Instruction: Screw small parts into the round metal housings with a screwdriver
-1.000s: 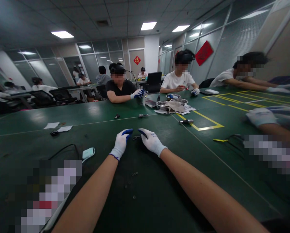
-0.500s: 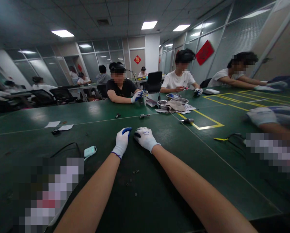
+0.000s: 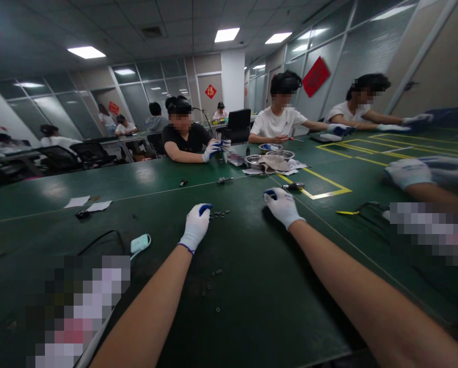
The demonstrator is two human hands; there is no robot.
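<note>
My left hand [image 3: 196,226], in a white glove with blue fingertips, rests on the green table, loosely curved with its fingertips beside a cluster of small metal nuts [image 3: 222,213]. Nothing shows in its grasp. My right hand [image 3: 284,207], gloved alike, is apart from the nuts to the right, fingers bent and partly spread, with nothing visible in them. Just beyond it lies a dark cylindrical tool [image 3: 294,186]. Several more loose ring-like nuts [image 3: 217,273] lie nearer to me between my forearms.
A metal shaft-like part [image 3: 224,180] lies farther off. Metal bowls [image 3: 255,161] and a cloth [image 3: 274,163] stand beyond, near yellow tape [image 3: 330,194]. At left are a power strip end [image 3: 140,244] and papers [image 3: 99,206]. Co-workers sit opposite; a co-worker's gloved hand [image 3: 410,173] is at right.
My hands were close together; my right hand has moved right, toward the dark tool, and the nut cluster now shows beside my left hand. My left hand has shifted slightly right.
</note>
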